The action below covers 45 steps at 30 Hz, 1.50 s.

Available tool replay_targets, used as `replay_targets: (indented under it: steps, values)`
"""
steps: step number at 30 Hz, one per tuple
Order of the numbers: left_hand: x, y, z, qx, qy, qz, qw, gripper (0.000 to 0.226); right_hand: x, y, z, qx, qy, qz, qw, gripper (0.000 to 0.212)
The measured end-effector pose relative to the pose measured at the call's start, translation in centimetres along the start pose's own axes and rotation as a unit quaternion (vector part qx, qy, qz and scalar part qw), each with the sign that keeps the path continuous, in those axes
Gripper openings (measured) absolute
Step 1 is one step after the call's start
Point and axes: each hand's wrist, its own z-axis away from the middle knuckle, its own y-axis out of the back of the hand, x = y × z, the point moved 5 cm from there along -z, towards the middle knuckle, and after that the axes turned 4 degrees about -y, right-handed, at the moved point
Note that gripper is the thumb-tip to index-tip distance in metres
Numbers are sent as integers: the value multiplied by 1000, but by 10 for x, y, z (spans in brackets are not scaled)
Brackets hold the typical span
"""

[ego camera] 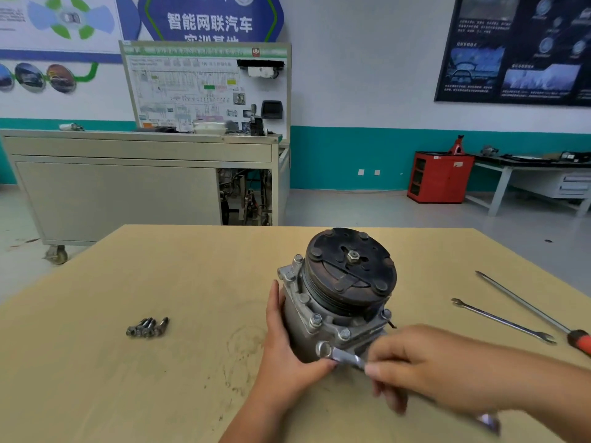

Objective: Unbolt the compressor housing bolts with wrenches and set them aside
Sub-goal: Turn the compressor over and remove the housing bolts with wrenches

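One compressor [335, 302] on the worktop [160, 270], held by two hands, one wrench [343, 356] applied.

The compressor is a grey cast-metal cylinder with a round black clutch plate, tilted, sitting right of the worktop's centre. Five hex bolts [316, 318] show on its flange. The left hand [287, 353] grips the body's left side, fingers [273, 302] laid up the casting and thumb below, near the wrench. The right hand [425, 369], blurred, pinches the steel wrench shank with curled fingers; its ring end sits at the flange's near corner. About five dark loose bolts [147, 327] lie clustered well to the left. One open-ended spanner [502, 321] and one red-handled screwdriver [531, 306] lie to the right, near each other. The worktop is pale wood-grain, scuffed.
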Motion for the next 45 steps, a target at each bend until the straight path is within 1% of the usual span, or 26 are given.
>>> replay_targets:
  steps: [2, 4, 5, 6, 8, 9, 10, 12, 14, 17, 19, 21, 23, 24, 26, 28, 30, 34, 36, 39, 41, 43, 44, 45]
  values:
    - [-5, 3, -1, -3, 5, -9, 1000, 131, -1, -15, 9, -48, -13, -144, 988, 28]
    - [-7, 4, -1, 2, 3, -25, 1000, 134, -6, -27, 17, -63, -28, -274, 959, 21]
    - [-6, 3, 0, 11, 4, -31, 999, 135, -8, -33, 19, -70, -32, -339, 938, 18]
    - [-6, 2, 1, 26, 7, -38, 999, 136, -9, -37, 20, -73, -32, -400, 913, 19]
    - [-4, -2, 5, 70, 17, -59, 996, 137, -11, -43, 18, -49, -30, -507, 860, 22]
    - [-3, -4, 7, 95, 17, -73, 993, 136, -14, -42, 15, -33, -24, -546, 837, 21]
    - [-1, -5, 10, 117, 14, -87, 989, 133, -16, -40, 13, -20, -15, -570, 822, 20]
    - [2, -6, 14, 152, 4, -116, 982, 126, -22, -37, 10, -16, -1, -584, 812, 20]
    - [7, -5, 14, 167, -19, -151, 974, 117, -24, -38, 9, -22, -9, -589, 808, 20]
    - [13, -3, 13, 172, -43, -167, 970, 107, -28, -40, 6, -22, -12, -583, 812, 19]
    - [10, -2, 13, 170, -44, -163, 971, 107, -21, -41, 4, 7, -26, -575, 818, 26]
    - [7, 0, 14, 166, -42, -174, 970, 109, -15, -45, 5, 28, -28, -541, 840, 28]
    - [3, 1, 14, 163, -33, -167, 972, 113, -16, -46, 10, 33, -20, -506, 862, 18]
    - [2, 1, 13, 163, -29, -163, 973, 115, -17, -45, 13, 30, -17, -492, 870, 18]
    - [1, 2, 13, 164, -25, -150, 975, 116, -19, -44, 15, 13, -18, -492, 870, 21]
    - [0, 2, 14, 162, -23, -134, 977, 117, -17, -41, 13, -5, -28, -499, 866, 18]
    - [1, 2, 14, 159, -29, -141, 977, 116, -13, -39, 12, -11, -46, -492, 870, 22]
    - [8, 0, 14, 149, -36, -125, 980, 111, -18, -33, 13, -37, -50, -498, 865, 22]
    - [9, -1, 14, 141, -36, -117, 982, 110, -17, -28, 13, -48, -53, -472, 879, 23]
    - [8, 0, 13, 129, -31, -109, 985, 113, -6, -18, 12, -67, -78, -381, 919, 24]
    - [8, 0, 13, 124, -30, -109, 986, 112, 2, -5, 10, -86, -87, -277, 953, 24]
    - [9, 0, 13, 121, -25, -106, 987, 111, 8, 14, 6, -44, -59, -130, 989, 24]
    - [10, 0, 13, 119, -21, -102, 987, 110, 10, 26, 3, 3, -36, -43, 998, 24]
    - [10, 0, 13, 116, -18, -99, 988, 108, 10, 38, 0, 59, -8, 32, 998, 23]
